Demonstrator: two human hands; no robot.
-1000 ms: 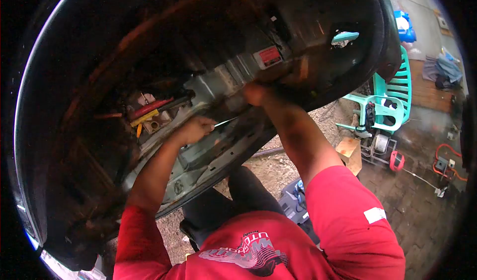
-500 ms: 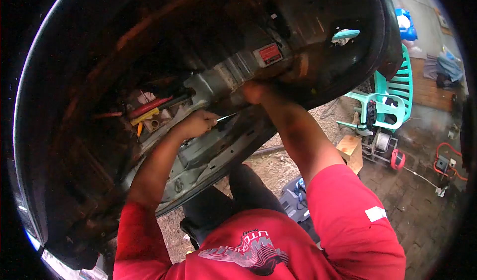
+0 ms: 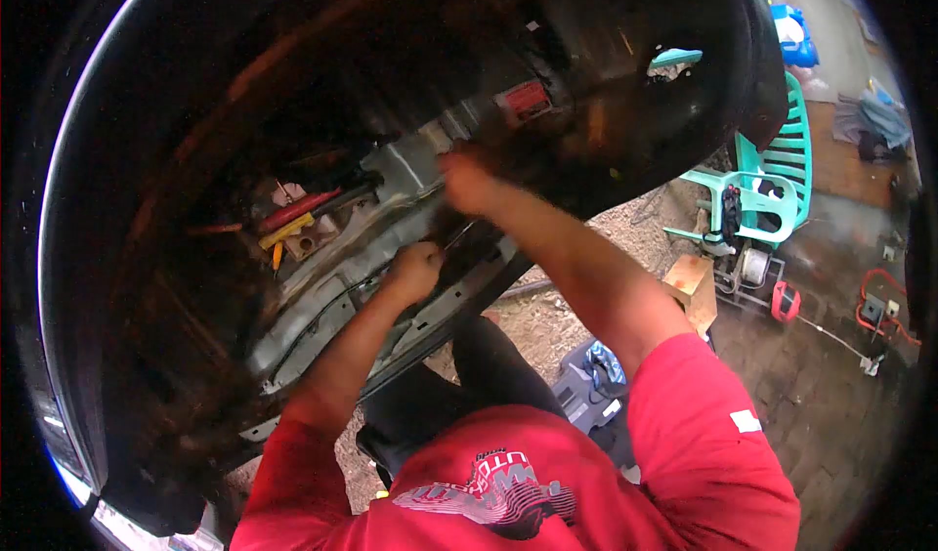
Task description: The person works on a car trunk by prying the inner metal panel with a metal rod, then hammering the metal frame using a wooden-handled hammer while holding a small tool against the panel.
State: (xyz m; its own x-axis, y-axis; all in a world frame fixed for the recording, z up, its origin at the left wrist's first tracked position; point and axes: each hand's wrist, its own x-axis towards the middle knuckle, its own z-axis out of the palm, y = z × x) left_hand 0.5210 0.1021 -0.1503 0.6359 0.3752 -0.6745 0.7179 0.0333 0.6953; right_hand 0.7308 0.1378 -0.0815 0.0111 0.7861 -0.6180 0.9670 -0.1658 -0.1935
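My left hand [image 3: 415, 270] is closed low at the rear sill of an open car trunk [image 3: 342, 321]. A thin, pale metal tool [image 3: 457, 235] sticks out from its fingers toward the right; its exact kind is unclear. Above it, my right hand [image 3: 464, 180] is over the grey metal inner panel [image 3: 405, 168], its fingers smeared by motion and in shadow. Whether it holds anything does not show. A red-handled tool [image 3: 301, 209], a yellow tool [image 3: 285, 232] and other small items lie inside the trunk, left of my hands.
A red and white label [image 3: 528, 102] is on the trunk's inner wall. To the right stand a green plastic chair [image 3: 767, 194], a wooden block [image 3: 690, 287] and a cord reel [image 3: 785, 300]. A grey tool case [image 3: 586, 395] lies on the ground by my legs.
My right hand has moved left along the panel. My left hand has shifted slightly right and down with the thin tool. The view has tilted a little.
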